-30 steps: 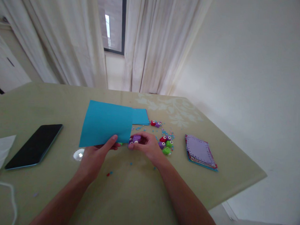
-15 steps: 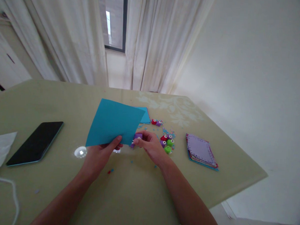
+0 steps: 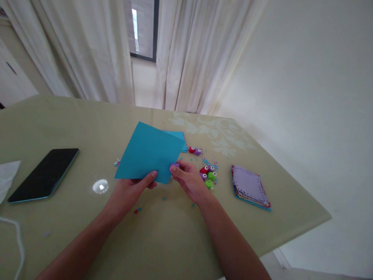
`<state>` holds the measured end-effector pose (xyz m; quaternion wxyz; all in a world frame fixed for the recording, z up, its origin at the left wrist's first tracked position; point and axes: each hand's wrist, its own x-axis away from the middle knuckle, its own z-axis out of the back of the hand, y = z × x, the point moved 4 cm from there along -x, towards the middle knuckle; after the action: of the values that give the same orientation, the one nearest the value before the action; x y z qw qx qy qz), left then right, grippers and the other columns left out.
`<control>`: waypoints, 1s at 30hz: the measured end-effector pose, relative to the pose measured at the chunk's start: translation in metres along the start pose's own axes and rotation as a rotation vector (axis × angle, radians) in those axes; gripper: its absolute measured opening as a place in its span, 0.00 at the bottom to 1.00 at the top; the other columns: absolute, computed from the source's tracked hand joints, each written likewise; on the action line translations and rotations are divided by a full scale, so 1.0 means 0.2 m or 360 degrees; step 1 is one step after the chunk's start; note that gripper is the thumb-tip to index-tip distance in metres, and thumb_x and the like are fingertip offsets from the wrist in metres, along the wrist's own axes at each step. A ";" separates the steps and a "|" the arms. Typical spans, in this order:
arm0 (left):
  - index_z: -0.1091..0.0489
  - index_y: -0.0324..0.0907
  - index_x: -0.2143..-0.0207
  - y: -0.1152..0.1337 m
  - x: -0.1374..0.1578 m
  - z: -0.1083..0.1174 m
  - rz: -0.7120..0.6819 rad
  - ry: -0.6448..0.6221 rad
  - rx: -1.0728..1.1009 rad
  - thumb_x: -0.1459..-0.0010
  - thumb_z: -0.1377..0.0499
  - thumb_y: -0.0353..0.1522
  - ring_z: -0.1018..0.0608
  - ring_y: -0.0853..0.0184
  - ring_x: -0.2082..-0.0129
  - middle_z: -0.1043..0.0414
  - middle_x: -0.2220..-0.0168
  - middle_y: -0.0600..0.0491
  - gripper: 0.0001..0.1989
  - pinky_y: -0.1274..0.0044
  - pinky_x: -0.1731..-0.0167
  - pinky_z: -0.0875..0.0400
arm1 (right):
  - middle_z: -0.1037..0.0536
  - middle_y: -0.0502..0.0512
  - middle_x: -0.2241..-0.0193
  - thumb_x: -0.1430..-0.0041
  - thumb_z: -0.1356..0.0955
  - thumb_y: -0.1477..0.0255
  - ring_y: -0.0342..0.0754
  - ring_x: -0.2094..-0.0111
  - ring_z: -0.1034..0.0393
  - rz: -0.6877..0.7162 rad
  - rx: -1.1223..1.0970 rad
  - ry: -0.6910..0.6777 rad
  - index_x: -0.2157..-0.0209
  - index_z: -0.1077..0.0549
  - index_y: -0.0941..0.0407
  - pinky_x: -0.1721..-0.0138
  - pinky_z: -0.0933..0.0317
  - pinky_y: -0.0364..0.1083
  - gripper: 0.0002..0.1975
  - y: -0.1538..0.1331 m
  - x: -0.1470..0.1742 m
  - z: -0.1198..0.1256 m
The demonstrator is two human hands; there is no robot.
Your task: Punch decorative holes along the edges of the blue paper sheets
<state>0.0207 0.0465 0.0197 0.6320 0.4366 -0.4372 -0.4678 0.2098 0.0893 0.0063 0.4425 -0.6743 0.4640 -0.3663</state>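
A square sheet of blue paper (image 3: 149, 151) is tilted up above the table, its lower edge pinched by my left hand (image 3: 132, 191) with the thumb in front. My right hand (image 3: 189, 179) is closed around a small purple craft punch (image 3: 174, 166) at the sheet's lower right edge. Fingers hide most of that punch, so I cannot tell whether it is pressed. Just right of my right hand, several red, purple and green punches with big eyes (image 3: 210, 177) sit in a cluster. A red and a purple punch (image 3: 195, 150) stand farther back.
More blue paper (image 3: 184, 145) lies behind the held sheet. On the right is a stack of paper squares with punched edges (image 3: 251, 187). Paper bits (image 3: 207, 161) are scattered about. A black tablet (image 3: 46, 174), white sheet (image 3: 3, 182) and white cable (image 3: 19, 236) are at left.
The blue sheet and my left hand have shifted right. The purple punch now meets the sheet's right edge, and my right hand has barely moved.
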 end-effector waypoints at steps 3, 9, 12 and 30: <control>0.19 0.45 0.69 0.01 0.02 -0.01 0.0089 0.0015 0.0001 0.51 0.33 0.50 0.13 0.51 0.64 0.14 0.70 0.48 0.19 0.64 0.56 0.19 | 0.26 0.46 0.73 0.58 0.16 0.54 0.41 0.72 0.38 -0.0038 -0.0078 -0.0018 0.69 0.22 0.55 0.67 0.42 0.43 0.24 0.01 0.00 -0.01; 0.16 0.48 0.72 0.02 0.04 0.00 0.0237 0.0087 -0.0113 0.46 0.36 0.50 0.13 0.48 0.56 0.12 0.66 0.49 0.17 0.61 0.47 0.21 | 0.22 0.48 0.70 0.62 0.14 0.59 0.44 0.68 0.31 -0.0087 -0.0022 -0.0071 0.66 0.19 0.55 0.65 0.38 0.44 0.24 0.03 0.01 -0.02; 0.16 0.48 0.70 0.02 0.04 0.00 0.0227 0.0104 -0.0007 0.46 0.34 0.49 0.12 0.50 0.57 0.12 0.66 0.50 0.16 0.64 0.50 0.19 | 0.21 0.49 0.68 0.61 0.14 0.59 0.45 0.68 0.30 -0.0095 -0.0008 -0.0100 0.65 0.19 0.55 0.64 0.37 0.45 0.24 0.03 0.01 -0.02; 0.17 0.45 0.70 0.04 0.05 -0.01 0.0140 0.0075 0.0029 0.47 0.33 0.49 0.12 0.50 0.60 0.13 0.67 0.47 0.17 0.64 0.54 0.18 | 0.28 0.47 0.75 0.54 0.18 0.50 0.42 0.74 0.40 -0.0070 0.0266 -0.0139 0.66 0.20 0.56 0.71 0.48 0.44 0.25 0.03 0.02 -0.03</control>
<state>0.0258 0.0380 0.0292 0.6581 0.4335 -0.4453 -0.4251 0.2037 0.0834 0.0029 0.5090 -0.6603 0.3972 -0.3837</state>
